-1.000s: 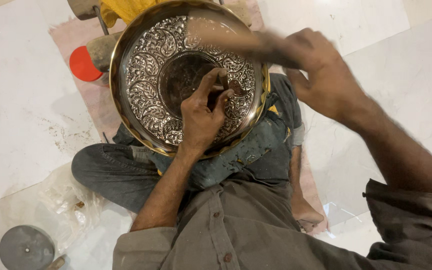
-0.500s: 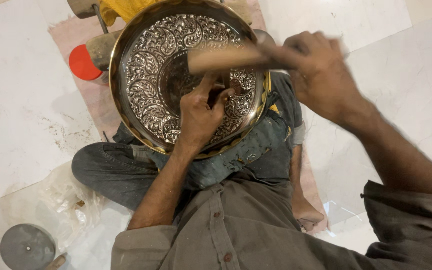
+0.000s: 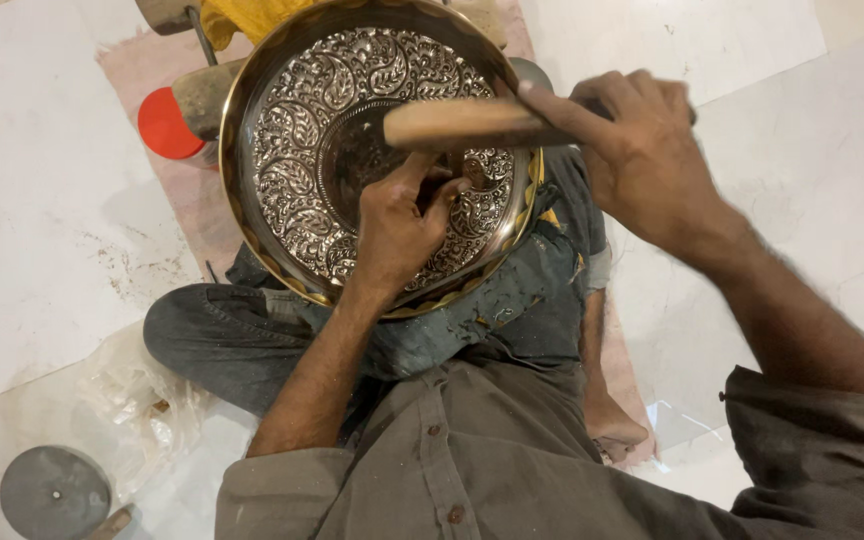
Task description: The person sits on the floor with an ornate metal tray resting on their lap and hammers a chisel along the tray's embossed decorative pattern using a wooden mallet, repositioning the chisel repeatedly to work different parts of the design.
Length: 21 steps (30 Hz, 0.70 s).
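A large round brass plate [image 3: 302,180] with a raised leaf pattern rests tilted on my lap. My left hand [image 3: 397,225] lies on the plate's lower middle, fingers pinched on a small chisel that is mostly hidden. My right hand [image 3: 642,150] is raised at the plate's right edge and grips a wooden mallet [image 3: 462,122], which reaches left over the plate's centre, just above my left fingers.
I sit cross-legged on a pink mat [image 3: 177,200] on a white marble floor. A red round lid [image 3: 167,125] lies left of the plate. A grey metal disc [image 3: 52,492] sits at the lower left beside crumpled clear plastic [image 3: 132,400]. A yellow cloth [image 3: 237,15] is behind the plate.
The mallet in my right hand has swung down and left toward my left fingers. My left hand stays in place on the plate.
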{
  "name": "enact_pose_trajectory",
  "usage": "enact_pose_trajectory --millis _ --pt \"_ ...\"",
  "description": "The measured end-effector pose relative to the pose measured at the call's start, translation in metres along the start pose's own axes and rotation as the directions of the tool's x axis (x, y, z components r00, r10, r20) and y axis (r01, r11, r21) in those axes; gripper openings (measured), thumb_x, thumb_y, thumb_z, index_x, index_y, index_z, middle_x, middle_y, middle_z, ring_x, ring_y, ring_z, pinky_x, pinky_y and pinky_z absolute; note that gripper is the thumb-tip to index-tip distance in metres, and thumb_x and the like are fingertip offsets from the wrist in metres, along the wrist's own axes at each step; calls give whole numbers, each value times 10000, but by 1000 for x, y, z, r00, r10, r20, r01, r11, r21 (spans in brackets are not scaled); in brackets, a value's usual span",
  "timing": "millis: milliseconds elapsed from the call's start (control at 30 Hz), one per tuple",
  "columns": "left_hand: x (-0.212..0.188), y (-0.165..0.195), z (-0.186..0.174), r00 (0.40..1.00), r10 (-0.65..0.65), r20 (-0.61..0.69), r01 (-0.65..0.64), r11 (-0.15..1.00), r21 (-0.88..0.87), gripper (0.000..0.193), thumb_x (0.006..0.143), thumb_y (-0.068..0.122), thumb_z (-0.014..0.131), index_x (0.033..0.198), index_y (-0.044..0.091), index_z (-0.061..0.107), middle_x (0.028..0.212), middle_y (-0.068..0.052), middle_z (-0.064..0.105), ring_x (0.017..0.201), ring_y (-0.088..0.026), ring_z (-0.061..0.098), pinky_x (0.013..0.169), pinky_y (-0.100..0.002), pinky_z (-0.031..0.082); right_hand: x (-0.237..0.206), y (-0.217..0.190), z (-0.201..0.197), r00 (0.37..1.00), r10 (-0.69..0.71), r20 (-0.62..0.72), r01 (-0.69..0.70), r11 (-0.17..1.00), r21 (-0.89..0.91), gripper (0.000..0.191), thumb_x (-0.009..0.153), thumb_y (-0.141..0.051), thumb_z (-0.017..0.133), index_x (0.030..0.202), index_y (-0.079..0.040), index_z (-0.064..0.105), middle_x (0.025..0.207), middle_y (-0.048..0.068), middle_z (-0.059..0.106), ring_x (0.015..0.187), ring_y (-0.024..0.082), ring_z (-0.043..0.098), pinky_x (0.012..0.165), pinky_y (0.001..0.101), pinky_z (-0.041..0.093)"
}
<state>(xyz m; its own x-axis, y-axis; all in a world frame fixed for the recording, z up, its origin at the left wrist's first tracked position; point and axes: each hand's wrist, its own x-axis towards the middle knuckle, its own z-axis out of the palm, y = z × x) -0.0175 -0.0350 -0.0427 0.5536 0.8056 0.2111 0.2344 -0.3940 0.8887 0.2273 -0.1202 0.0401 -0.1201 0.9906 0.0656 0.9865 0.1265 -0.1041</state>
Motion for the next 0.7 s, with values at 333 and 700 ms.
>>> enact_pose_trajectory --millis 333,700 --pt "2 -1 -3 999 -7 42 8 1000 -21 562 968 37 743 1462 209 540 1098 -107 792 980 -166 805 797 -300 679 0 -3 1 994 77 -71 -45 928 371 656 996 -6 647 1576 -248 459 1333 111 583 1205 303 560 1077 534 457" --pt "3 -6 -3 983 -128 130 122 991 53 509 953 128 749 1418 250 580 1105 -72 800 870 -173 795 653 -321 683 -5 1 5 991 114 -65 -56 815 577 562 1015 10 612 1537 -177 517 1267 137 596 1222 288 628 1131 418 565"
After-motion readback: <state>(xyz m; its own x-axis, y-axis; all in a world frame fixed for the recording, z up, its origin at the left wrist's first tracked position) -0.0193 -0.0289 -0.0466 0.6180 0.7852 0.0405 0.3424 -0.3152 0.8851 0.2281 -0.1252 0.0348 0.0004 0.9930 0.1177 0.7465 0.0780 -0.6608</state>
